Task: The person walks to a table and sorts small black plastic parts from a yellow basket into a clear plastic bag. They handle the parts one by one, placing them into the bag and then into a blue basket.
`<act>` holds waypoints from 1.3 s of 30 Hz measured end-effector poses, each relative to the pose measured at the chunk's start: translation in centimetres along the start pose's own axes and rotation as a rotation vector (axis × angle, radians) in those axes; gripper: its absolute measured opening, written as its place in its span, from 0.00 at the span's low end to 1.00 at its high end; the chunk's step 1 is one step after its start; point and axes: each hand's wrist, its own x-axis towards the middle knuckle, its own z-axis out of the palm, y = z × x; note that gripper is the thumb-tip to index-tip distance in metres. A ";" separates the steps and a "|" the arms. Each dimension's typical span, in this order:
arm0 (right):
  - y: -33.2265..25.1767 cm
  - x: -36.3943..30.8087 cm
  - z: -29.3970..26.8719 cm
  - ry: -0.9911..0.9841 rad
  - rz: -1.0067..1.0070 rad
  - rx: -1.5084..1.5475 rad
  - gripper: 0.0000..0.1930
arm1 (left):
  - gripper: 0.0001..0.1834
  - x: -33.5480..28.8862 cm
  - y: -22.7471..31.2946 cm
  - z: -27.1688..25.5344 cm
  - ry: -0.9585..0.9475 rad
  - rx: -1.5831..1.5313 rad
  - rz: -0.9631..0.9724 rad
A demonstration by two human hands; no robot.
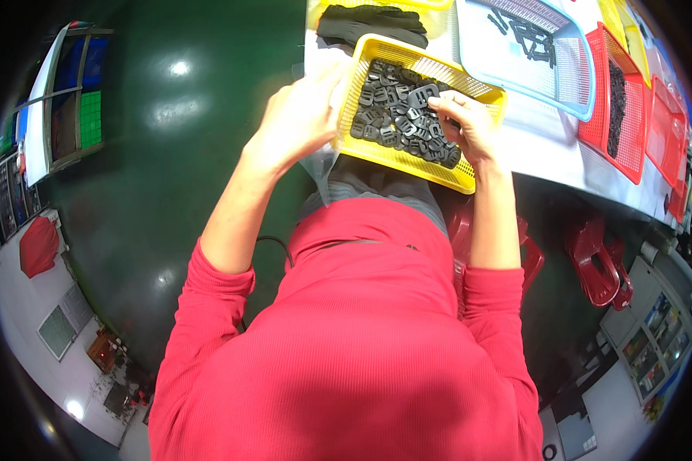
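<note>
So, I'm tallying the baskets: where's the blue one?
In the head view, the blue basket stands at upper right, between the yellow basket of buckles and a red basket.

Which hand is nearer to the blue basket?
Right. The right hand is over the yellow basket, just short of the blue basket; the left hand is farther, by the yellow basket's left side.

Left hand (pixel 301 115) blurred in glare, far yellow basket (pixel 429 4) cut off.

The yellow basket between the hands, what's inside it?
Lots of small dark buckles lie heaped inside the yellow basket. The right hand pinches one buckle. Whatever lies under the top buckles is covered, so I can't see it.
</note>
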 end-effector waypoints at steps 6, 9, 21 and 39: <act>-5.4 -4.4 5.6 -0.414 0.063 0.535 0.09 | 0.31 0.8 2.8 -1.6 -0.076 -0.017 0.169; -4.6 -4.9 6.4 -0.467 0.097 0.850 0.12 | 0.29 1.9 3.7 -1.3 -0.047 -0.199 0.252; -2.7 -4.9 4.2 0.129 -0.113 0.112 0.05 | 0.39 5.0 5.5 0.1 -0.228 -0.021 0.279; -11.1 -4.4 6.2 -0.069 -0.617 -0.506 0.20 | 0.32 2.5 4.8 -7.9 -0.226 -0.712 0.080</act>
